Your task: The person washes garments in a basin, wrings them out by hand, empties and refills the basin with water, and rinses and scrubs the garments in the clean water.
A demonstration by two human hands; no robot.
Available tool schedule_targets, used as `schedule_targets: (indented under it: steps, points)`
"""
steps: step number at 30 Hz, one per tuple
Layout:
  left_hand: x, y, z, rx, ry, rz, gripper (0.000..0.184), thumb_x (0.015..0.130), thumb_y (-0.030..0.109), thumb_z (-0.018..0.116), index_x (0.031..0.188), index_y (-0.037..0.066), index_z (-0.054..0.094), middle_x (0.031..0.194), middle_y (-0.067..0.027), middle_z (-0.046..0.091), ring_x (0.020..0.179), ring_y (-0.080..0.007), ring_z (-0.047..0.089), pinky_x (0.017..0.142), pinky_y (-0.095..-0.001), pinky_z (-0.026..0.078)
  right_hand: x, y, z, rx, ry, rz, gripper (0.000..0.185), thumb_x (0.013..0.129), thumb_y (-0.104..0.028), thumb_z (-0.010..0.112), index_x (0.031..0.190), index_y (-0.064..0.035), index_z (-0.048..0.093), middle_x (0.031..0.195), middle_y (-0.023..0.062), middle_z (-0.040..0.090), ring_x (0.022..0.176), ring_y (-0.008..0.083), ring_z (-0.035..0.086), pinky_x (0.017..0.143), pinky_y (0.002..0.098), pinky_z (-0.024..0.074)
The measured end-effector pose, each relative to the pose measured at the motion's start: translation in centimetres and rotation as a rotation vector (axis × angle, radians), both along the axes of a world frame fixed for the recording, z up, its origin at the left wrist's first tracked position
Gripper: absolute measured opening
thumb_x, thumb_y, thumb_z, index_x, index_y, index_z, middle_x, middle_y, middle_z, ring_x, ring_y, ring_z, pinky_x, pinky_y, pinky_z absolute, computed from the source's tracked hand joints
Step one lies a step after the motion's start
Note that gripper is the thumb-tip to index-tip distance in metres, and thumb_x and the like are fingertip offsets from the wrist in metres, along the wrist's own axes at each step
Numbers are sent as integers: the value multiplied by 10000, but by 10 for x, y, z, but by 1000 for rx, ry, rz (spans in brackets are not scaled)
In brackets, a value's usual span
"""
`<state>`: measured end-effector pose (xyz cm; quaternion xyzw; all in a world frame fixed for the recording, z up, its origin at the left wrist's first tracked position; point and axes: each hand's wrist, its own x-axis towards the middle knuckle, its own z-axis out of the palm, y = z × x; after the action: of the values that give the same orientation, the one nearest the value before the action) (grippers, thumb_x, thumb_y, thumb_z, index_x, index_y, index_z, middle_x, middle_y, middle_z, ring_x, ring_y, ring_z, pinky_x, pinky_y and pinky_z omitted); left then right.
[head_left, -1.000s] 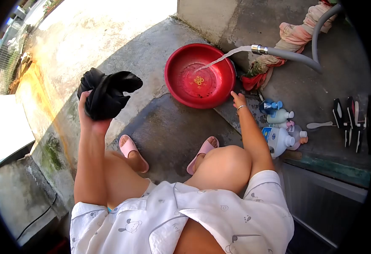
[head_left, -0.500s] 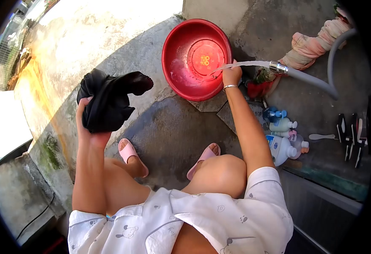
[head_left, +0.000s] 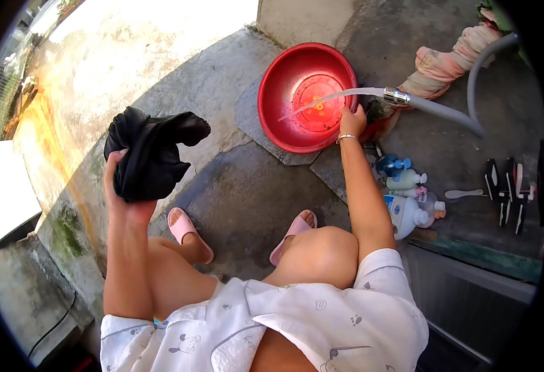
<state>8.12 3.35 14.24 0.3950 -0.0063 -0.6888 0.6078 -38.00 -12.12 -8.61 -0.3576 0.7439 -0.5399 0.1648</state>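
Observation:
My left hand [head_left: 120, 180] is closed around a bunched black cloth garment [head_left: 154, 149], held up at the left above the ground. At the far side, my right hand [head_left: 352, 122] grips the near right rim of a red plastic basin [head_left: 274, 127]. Its thumb side shows at the rim, while some fingers are hidden. A grey hose [head_left: 436, 108] with a metal end sends a stream of water [head_left: 340, 95] into the basin. Yellow marks show on the basin floor, which looks wet.
Several bottles [head_left: 405, 214] stand beside my right forearm. Farther right lie a white brush [head_left: 463, 193] and several black-and-white handled items [head_left: 507, 192]. A pinkish cloth wrap [head_left: 445, 68] lies by the hose. Wet concrete [head_left: 234, 186] spreads around my pink slippers [head_left: 189, 232].
My right hand and the basin have shifted right, toward the hose, so the water lands farther left inside the basin. My left hand still holds the black garment.

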Motion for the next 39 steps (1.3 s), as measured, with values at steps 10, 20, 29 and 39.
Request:
schedule_targets:
  steps: [10,20,29,39]
  points:
    - [-48,-11,4,36,-61,-140,421,792,291,575,1125,35,600,1057,-109,666,949,-251,636,886,-370,497,17,68,-76,80,-724,-111,466,605,-22,613,1064,41,570,1035,132,619,889,255,592,784,341,489]
    - [-92,-25,-6,-207,161,-235,514,822,311,519,1250,27,523,1176,-151,617,1077,-291,594,975,-405,460,0,97,-14,149,-77,204,613,760,-314,767,1203,34,526,1225,164,567,1108,234,556,919,312,459]
    - [-120,-18,-19,-209,121,-603,582,852,314,497,1336,-5,438,1264,-191,562,1120,-319,579,1000,-413,450,119,123,209,308,-1413,1242,518,875,-322,655,1299,-84,476,1234,91,576,1132,218,565,921,350,490]
    - [-60,-49,-7,-339,60,76,393,864,221,557,1198,16,533,1179,-122,604,1126,-267,554,1035,-394,391,121,141,280,50,-1027,975,412,783,-103,701,1163,-32,556,1055,78,642,955,179,639,872,304,523]
